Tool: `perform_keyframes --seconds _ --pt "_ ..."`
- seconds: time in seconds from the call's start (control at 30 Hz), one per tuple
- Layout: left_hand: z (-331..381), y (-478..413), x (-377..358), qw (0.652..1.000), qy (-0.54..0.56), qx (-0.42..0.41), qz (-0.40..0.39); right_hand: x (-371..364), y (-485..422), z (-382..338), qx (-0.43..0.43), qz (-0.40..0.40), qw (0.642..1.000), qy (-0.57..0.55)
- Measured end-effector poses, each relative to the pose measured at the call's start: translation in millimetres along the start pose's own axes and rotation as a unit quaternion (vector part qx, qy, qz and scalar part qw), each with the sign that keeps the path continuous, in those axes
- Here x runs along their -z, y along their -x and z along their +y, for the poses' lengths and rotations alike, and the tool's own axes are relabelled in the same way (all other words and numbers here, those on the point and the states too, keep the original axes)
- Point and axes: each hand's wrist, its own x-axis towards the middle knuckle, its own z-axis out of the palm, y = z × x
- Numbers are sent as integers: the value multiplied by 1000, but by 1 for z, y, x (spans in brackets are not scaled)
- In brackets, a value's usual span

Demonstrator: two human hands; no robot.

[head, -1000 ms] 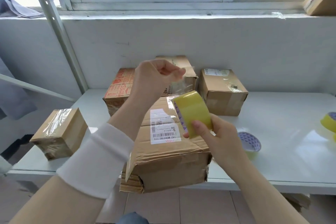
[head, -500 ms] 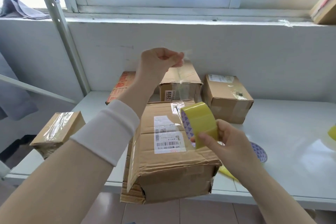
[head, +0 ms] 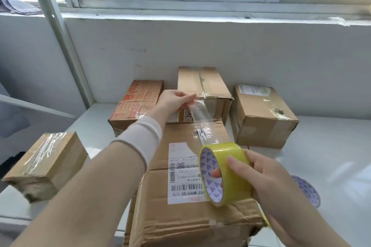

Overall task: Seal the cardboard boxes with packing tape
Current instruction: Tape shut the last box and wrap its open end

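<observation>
A large cardboard box [head: 160, 216] with a white barcode label lies at the table's front edge, its near side crumpled. Just above its top my right hand [head: 265, 182] grips a yellow roll of packing tape [head: 230, 170], one finger through the core. A clear tape strip [head: 200, 118] runs from the roll up to my left hand [head: 174, 100], which pinches its free end above the box's far edge.
Behind stand a red-printed box [head: 136, 104], a tall taped box [head: 202, 88] and a brown box [head: 261, 118] at the right. A small taped box [head: 46, 164] sits at the left. Another tape roll [head: 307, 190] lies on the white table [head: 331, 146], partly hidden by my right hand.
My left hand came down and away from me with the tape end, toward the box's far edge. My right hand lowered the roll over the label.
</observation>
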Motion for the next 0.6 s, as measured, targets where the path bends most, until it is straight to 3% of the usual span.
perform_keyframes --seconds 0.1,0.2,0.43,0.6 --pt "-10 -11 -7 999 -10 -28 23 0 -7 -1 -5 11 1000 2" --pt "-16 -12 -7 990 -127 -61 8 -3 -7 0 -18 9 1000 6" --pt "-33 -15 -18 984 -172 -34 -5 -3 -3 6 8 38 998 52" --pt "-42 -23 -25 964 -267 0 -11 -6 -3 6 13 49 998 47"
